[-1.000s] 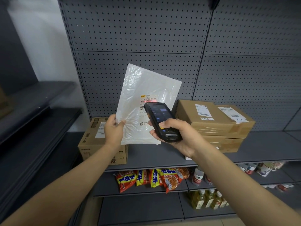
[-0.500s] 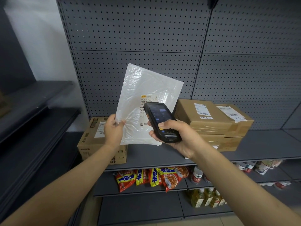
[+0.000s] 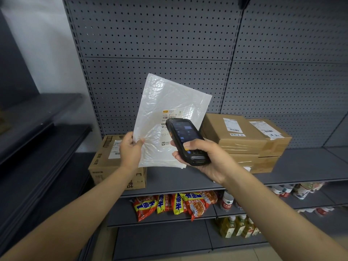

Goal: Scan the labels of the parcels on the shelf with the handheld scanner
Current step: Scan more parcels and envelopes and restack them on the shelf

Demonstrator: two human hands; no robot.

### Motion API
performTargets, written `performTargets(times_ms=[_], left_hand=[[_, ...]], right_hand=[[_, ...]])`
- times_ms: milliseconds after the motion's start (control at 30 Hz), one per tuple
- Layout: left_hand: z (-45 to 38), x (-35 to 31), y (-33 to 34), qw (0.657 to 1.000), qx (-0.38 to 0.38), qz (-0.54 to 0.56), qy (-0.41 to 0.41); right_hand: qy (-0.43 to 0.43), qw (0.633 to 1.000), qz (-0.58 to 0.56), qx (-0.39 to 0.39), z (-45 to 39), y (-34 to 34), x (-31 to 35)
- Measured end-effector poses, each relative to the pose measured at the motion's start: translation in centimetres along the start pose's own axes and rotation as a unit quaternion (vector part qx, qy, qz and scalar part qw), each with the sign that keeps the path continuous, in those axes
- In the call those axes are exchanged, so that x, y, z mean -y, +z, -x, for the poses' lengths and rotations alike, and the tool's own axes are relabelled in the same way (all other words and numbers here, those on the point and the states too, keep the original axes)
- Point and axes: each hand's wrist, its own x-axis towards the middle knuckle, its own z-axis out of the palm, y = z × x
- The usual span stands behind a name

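The person stands at a grey pegboard shelf unit [image 3: 301,164] with both arms out. The left hand [image 3: 130,149] pinches the lower left edge of a white plastic mailer bag [image 3: 169,113], thumb on the front and fingers behind, holding it upright and slightly tilted above the shelf. Its shipping label [image 3: 170,115] faces the person, partly hidden behind the top of the scanner.

The right hand [image 3: 205,159] is wrapped round a black handheld scanner [image 3: 188,141], thumb resting on the keypad, the screen lit and the head aimed at the label. The scanner sits just in front of the bag, right of the left hand; whether they touch I cannot tell.

Behind and below the left hand a labelled cardboard carton [image 3: 107,162] rests on the shelf. Beyond the right hand stands a stack of taped brown parcels [image 3: 244,140], white labels on the top two. Under the arms, on lower shelves, lie red and yellow noodle packets [image 3: 175,204] and bottles of yellow drink [image 3: 237,227].
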Motion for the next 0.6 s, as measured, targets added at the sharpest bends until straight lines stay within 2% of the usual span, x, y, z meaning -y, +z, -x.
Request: performTargets(times_ms=[367, 600], left_hand=[[0.0, -0.1, -0.4, 1.000, 0.006, -0.002, -0.005], [-1.1, -0.7, 0.5, 0.997, 0.033, 0.049, -0.042]], right_hand=[[0.004, 1.000, -0.002, 0.004, -0.1, -0.1, -0.6], [-0.027, 0.999, 0.026, -0.039, -0.5, -1.0, -0.3]])
